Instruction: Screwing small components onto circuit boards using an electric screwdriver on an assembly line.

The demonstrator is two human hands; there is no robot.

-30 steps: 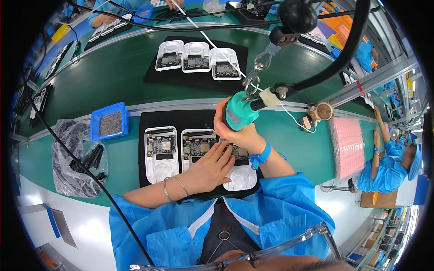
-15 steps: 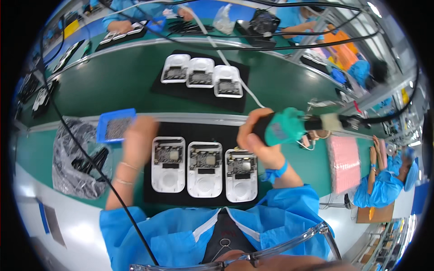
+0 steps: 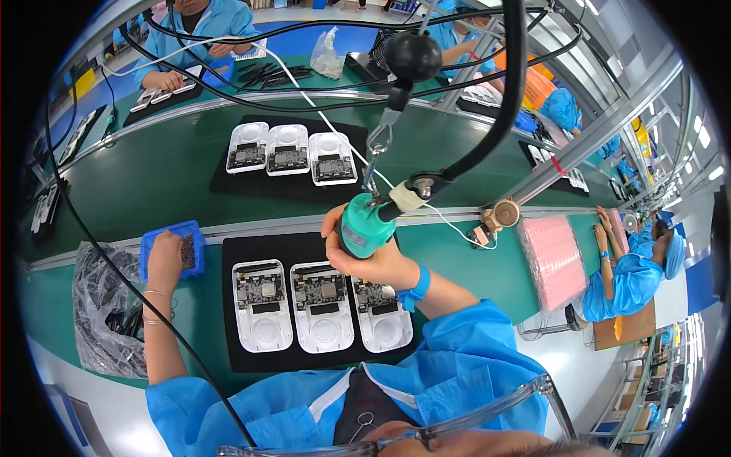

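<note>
My right hand (image 3: 365, 263) is wrapped around a green electric screwdriver (image 3: 366, 227) that hangs from a hook and a thick black cable. Its lower end is hidden by the hand. The screwdriver is above the far edge of three white device housings (image 3: 324, 324) with circuit boards, lined up on a black mat (image 3: 289, 365). My right wrist partly covers the rightmost housing. At the left, my left hand (image 3: 165, 260) dips into a blue tray (image 3: 196, 228) of small dark screws (image 3: 187, 253). Its fingers are bunched, and what they pinch, if anything, is hidden.
Three similar housings (image 3: 288, 156) lie on a black mat across a metal rail. A clear plastic bag (image 3: 103, 320) with black parts sits left. Pink bubble wrap (image 3: 554, 263) lies right. Co-workers sit across and at the far right. Black cables cross overhead.
My left hand has come down into the blue tray. My right hand has moved left with the screwdriver, and its wrist now overlaps the rightmost housing. The whole view has shifted.
</note>
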